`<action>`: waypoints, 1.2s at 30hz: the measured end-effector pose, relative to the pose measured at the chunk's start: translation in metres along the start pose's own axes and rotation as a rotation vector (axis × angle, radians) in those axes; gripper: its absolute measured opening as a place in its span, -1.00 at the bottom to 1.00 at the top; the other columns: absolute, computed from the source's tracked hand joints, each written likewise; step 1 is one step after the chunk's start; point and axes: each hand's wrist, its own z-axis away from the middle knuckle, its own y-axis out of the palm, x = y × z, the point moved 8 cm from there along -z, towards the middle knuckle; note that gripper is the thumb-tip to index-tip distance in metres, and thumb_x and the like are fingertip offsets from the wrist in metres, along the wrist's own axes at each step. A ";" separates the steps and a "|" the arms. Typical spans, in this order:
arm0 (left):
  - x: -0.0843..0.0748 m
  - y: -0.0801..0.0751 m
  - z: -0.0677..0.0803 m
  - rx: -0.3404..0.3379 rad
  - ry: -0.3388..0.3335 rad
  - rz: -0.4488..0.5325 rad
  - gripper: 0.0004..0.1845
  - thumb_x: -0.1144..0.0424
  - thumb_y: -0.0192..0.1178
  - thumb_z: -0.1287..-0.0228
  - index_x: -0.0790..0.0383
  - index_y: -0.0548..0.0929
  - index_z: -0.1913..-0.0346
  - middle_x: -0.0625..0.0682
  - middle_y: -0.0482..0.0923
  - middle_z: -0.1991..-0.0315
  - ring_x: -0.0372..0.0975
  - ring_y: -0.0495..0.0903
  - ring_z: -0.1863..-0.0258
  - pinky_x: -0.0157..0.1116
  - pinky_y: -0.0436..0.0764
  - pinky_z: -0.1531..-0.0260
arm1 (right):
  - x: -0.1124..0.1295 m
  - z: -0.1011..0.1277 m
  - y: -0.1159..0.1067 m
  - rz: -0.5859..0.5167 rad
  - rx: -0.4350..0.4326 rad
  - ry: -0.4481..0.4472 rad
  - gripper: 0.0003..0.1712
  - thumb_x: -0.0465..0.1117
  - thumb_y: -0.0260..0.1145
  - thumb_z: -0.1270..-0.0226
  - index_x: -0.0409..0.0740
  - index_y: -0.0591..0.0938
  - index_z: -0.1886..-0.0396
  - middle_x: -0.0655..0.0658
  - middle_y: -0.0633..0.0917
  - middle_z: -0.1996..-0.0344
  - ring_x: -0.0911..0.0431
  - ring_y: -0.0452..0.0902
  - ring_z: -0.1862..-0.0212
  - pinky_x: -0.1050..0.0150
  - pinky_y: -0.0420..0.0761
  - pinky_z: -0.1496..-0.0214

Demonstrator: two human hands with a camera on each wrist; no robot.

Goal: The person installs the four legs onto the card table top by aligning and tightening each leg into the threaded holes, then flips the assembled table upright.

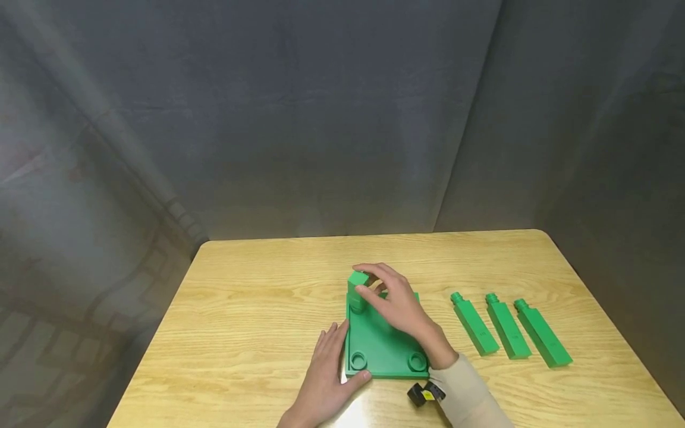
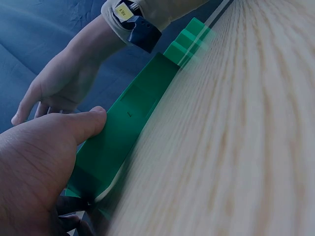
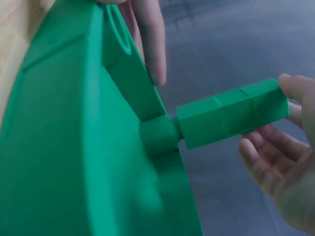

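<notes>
A green square board (image 1: 381, 339) with round corner sockets lies on the wooden table. My left hand (image 1: 327, 377) rests at its near left corner, fingers straight along the left side and thumb (image 2: 88, 123) against the front edge. At the far left corner, a square green leg (image 1: 357, 288) stands upright on a socket. Its narrow end meets the socket (image 3: 160, 135) in the right wrist view. My right hand (image 1: 398, 303) pinches the upper end of that leg (image 3: 234, 113) between thumb and fingertips.
Three more green legs (image 1: 474, 324) (image 1: 508, 327) (image 1: 543, 333) with threaded ends lie side by side to the right of the board. Two near sockets (image 1: 358, 360) (image 1: 417, 361) show open rings. A grey curtain (image 1: 332, 119) hangs behind the table (image 1: 241, 309).
</notes>
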 end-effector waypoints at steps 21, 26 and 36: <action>-0.003 -0.001 0.001 -0.017 0.018 0.005 0.10 -0.30 0.39 -0.45 0.16 0.15 -0.80 0.13 0.22 -0.75 0.13 0.06 -0.78 0.19 -0.11 -0.76 | 0.002 0.002 -0.003 -0.025 -0.150 0.059 -0.68 -0.30 0.54 -0.50 -0.16 0.73 -0.17 -0.18 0.81 -0.03 0.03 0.78 0.19 0.20 0.84 0.14; -0.004 -0.002 0.001 -0.026 0.033 -0.002 0.08 -0.29 0.39 -0.46 0.18 0.17 -0.79 0.17 0.25 -0.74 0.17 0.09 -0.76 0.26 -0.06 -0.75 | 0.001 0.000 -0.004 -0.049 -0.099 0.055 -0.61 -0.31 0.52 -0.53 -0.14 0.74 -0.28 -0.14 0.80 -0.05 -0.04 0.76 0.00 0.16 0.86 0.05; -0.003 -0.002 0.000 -0.015 0.017 0.022 0.10 -0.30 0.40 -0.44 0.20 0.17 -0.79 0.11 0.23 -0.75 0.10 0.05 -0.78 0.14 -0.13 -0.77 | -0.003 -0.001 0.001 -0.050 -0.023 0.030 -0.51 -0.18 0.51 -0.57 -0.03 0.73 -0.43 -0.07 0.77 -0.13 -0.04 0.72 -0.03 0.18 0.86 0.01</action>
